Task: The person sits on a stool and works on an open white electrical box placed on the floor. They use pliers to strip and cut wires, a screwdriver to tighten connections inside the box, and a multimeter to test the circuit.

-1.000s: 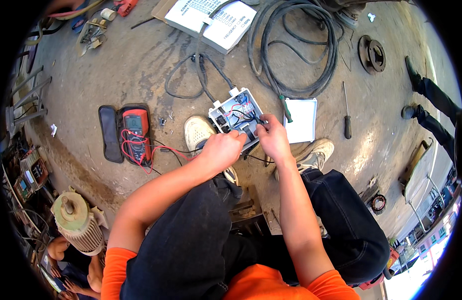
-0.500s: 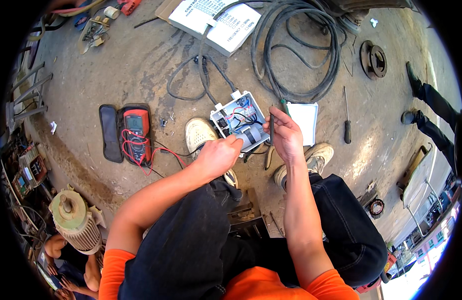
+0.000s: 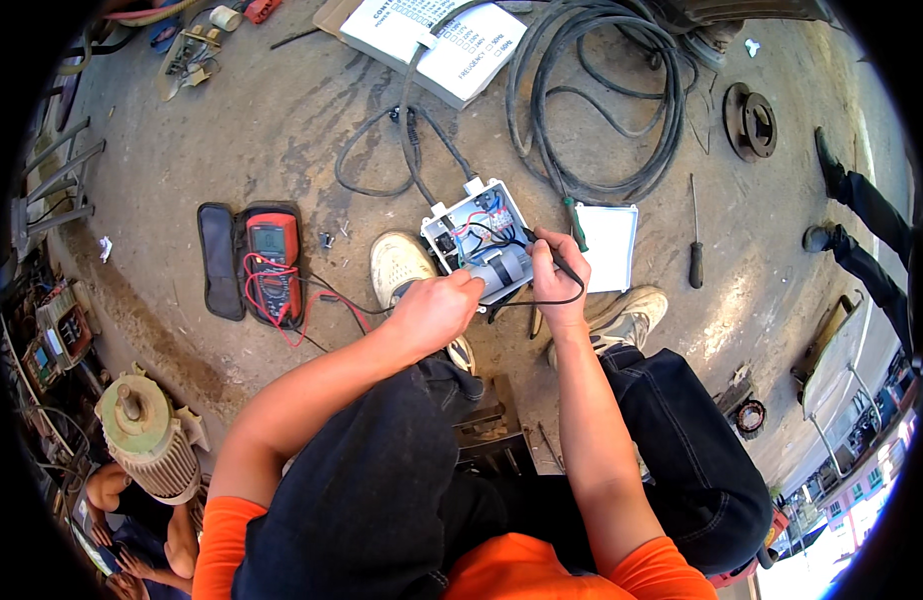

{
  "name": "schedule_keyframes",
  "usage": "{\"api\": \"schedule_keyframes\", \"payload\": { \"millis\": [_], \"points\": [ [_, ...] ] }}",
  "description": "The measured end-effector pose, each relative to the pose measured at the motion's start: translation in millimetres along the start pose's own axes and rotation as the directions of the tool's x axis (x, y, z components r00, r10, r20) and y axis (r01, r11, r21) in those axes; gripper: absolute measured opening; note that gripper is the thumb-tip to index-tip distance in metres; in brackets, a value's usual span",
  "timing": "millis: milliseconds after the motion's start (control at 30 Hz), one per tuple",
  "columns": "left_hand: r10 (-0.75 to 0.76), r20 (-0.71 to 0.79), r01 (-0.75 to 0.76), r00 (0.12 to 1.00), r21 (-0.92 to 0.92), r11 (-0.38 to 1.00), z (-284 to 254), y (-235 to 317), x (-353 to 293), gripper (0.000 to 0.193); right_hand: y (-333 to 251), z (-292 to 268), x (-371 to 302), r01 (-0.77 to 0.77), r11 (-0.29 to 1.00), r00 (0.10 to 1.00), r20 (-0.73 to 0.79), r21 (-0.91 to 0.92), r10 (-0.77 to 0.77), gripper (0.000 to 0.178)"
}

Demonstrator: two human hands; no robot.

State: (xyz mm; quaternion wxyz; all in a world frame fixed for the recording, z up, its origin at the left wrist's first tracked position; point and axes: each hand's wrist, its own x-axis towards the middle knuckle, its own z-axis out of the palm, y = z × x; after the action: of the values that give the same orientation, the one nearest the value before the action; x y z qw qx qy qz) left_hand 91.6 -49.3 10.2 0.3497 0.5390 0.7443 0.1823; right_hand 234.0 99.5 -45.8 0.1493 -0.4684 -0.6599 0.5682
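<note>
Wires inside the white box (image 3: 479,232) too small to tell apart. Near corner of box hidden behind left hand (image 3: 437,310) and right hand (image 3: 556,283). Far right, only two legs (image 3: 862,225) showing, cut off by edge.

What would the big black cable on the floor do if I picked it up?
The black cable lies in loose round loops, so it would likely sag and droop rather than stay stiff. It looks thick with many turns, so probably heavy. The loops might slide apart and uncoil, since nothing visibly ties them.
</note>
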Motion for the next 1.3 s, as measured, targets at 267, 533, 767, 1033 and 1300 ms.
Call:
{"api": "schedule_keyframes", "payload": {
  "millis": [267,533,767,1033,1300],
  "points": [
    [0.019,0.004,-0.019,1.000,0.008,1.000,0,-1,0,0.007,17,12,4,-0.039,0.999,0.997,0.072,0.015,0.038,0.021],
    [-0.003,0.018,0.002,1.000,0.011,1.000,0,-4,-4,0.008,8,20,6,-0.129,0.992,0.991,0.025,0.012,0.128,0.020],
    [-0.027,0.012,0.028,1.000,-0.023,0.999,3,2,1,0.009,-13,26,14,0.111,0.942,0.994,0.045,-0.316,-0.102,0.013],
    [-0.040,-0.008,0.039,0.999,-0.085,0.996,4,1,0,0.009,-6,25,10,0.136,0.959,0.990,0.068,-0.250,-0.123,0.016],
    [-0.041,-0.022,0.039,0.999,-0.092,0.995,2,0,-1,0.009,-12,26,11,0.075,0.965,0.997,0.048,-0.251,-0.065,0.014]
  ]
}}
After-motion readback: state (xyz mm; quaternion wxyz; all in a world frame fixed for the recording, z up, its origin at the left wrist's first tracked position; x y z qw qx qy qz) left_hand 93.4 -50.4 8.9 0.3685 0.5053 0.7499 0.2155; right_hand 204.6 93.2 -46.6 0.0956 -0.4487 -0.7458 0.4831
